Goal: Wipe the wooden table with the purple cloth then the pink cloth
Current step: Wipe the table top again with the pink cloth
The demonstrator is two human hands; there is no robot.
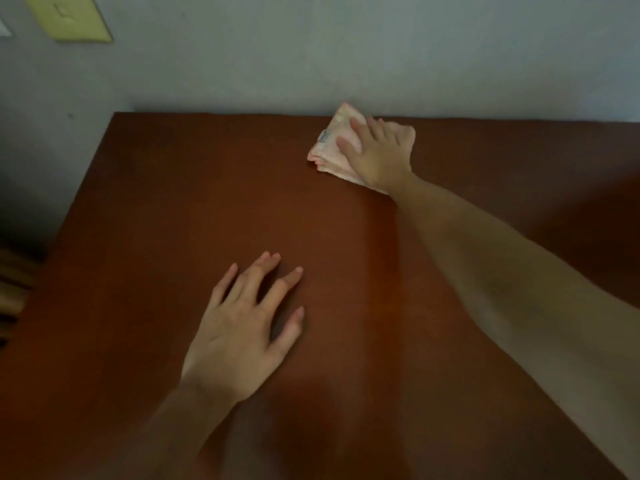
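Nearest to the camera, the left hand (239, 327) rests on the reddish-brown wooden desk (138, 237) with its fingers straight and spread, palm down, holding nothing. Its forearm comes in from the lower edge of the view. On the right side a long bare forearm stretches diagonally over the desk toward the far edge.

Farther away, the right hand (377, 150) lies flat on the folded pink cloth (327, 150), with the fingers stretched out and pressing it down on the wood, not curled around it. This cloth sits near the far edge of the desk, just beside the wall, a little right of the middle. A small pale label shows on its left part.

The desk surface is smooth and dark, with a soft shine in the centre. Behind it stands a plain grey wall (346, 46). In the upper left corner, a pale yellow switch plate (69, 17) is fixed on the wall. At the left edge, some brown wooden slats (14, 289) are visible below the desk level.
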